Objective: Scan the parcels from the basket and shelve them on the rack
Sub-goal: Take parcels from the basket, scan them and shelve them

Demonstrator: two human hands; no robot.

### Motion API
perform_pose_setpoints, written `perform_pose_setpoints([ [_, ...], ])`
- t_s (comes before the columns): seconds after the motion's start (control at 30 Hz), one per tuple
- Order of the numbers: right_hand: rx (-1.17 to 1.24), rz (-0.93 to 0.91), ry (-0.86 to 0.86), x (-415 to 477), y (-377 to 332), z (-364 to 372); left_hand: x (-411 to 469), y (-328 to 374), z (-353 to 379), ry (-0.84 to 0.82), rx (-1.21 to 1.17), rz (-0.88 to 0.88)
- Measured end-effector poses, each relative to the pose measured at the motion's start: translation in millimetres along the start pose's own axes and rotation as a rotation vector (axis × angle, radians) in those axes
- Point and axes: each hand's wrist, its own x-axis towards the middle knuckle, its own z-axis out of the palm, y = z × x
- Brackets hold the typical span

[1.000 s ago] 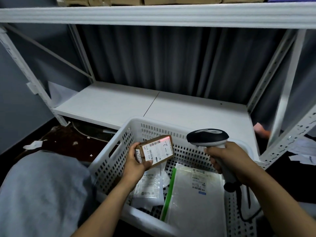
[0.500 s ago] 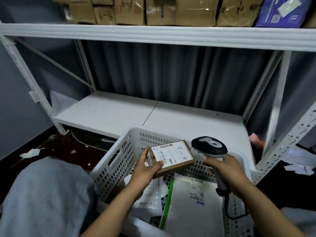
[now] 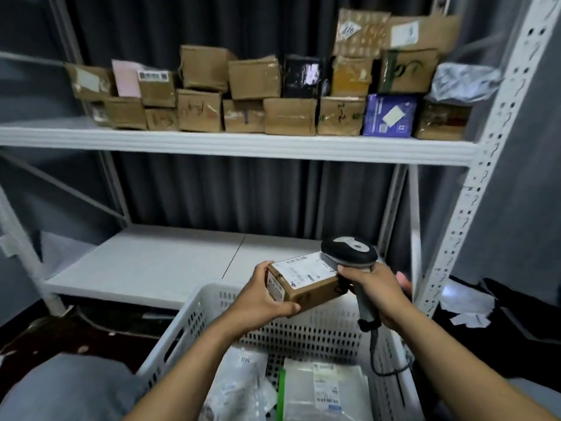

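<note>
Cardboard box (image 3: 306, 282) with a white label on top sits level above the far rim of the white basket (image 3: 194, 323). The left hand (image 3: 261, 302) holds it, fingers and thumb curled round its left end. The right hand (image 3: 376, 290) grips the handle of a scanner (image 3: 349, 252), and its fingertips touch the right end of the box. The scanner's dark head rises just beyond the far right corner of the box. A black cable (image 3: 375, 354) hangs from the handle down into the basket.

Near the person, labelled plastic mailing bags (image 3: 324, 390) lie in the bottom of the basket. Farther off stands the white rack (image 3: 482, 165). Its lower shelf (image 3: 145, 262) lies just beyond the basket. Its upper shelf (image 3: 236, 144) carries a row of stacked brown parcels (image 3: 200, 112), with a blue parcel (image 3: 390, 115) toward the right end.
</note>
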Motion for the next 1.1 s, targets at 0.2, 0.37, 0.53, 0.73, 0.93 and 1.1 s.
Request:
perform_pose_setpoints([
  [0.2,-0.06,-0.121,0.002,7,-81,2,8,66,-37,0.212,0.028,0.114],
  [0.37,-0.17,-0.239,0.063,18,-159,2,22,132,-66,0.43,0.042,0.222],
  [0.53,-0.178,-0.278,0.119,39,-222,1,48,192,-90,0.665,0.087,0.307],
  [0.73,-0.169,-0.308,0.13,70,-273,0,89,250,-111,0.888,0.116,0.37],
  [0.93,-0.187,-0.336,0.106,111,-305,11,145,288,-142,1.002,0.159,0.421],
  [1.1,-0.266,-0.402,0.112,145,-319,15,199,306,-158,1.014,0.199,0.381],
])
